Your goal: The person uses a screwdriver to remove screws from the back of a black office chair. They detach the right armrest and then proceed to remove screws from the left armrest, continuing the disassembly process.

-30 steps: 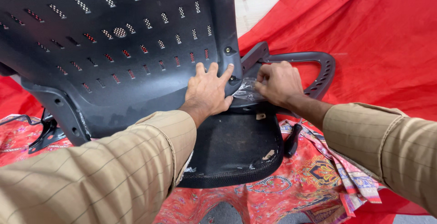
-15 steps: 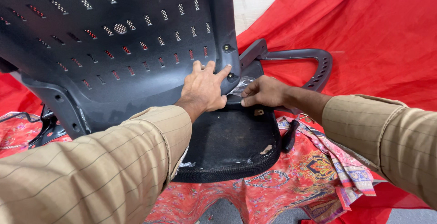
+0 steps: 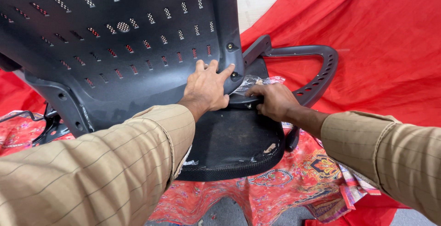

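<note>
The left hand [image 3: 207, 89] lies flat against the lower right corner of the black plastic chair back [image 3: 115, 47], fingers spread and released, the forefinger reaching up toward a screw [image 3: 233, 75] set in the back's edge; it presses on the shell rather than gripping anything. The right hand [image 3: 271, 99] sits just beside it, fingers curled and clenched over the edge of the black seat [image 3: 229, 143] where the armrest [image 3: 312, 76] joins, and a crumpled bit of clear plastic wrap [image 3: 257, 81] shows at its fingertips, touching them; whether the fingers actually pinch the wrap cannot be told. The chair back stands tilted, filling the upper left of the view, its slots showing red through them, with a second screw [image 3: 229, 47] higher on the same edge. The seat lies below both hands, resting on a patterned red cloth [image 3: 294, 180], while a plain red sheet [image 3: 376, 37] covers the ground behind the armrest.
</note>
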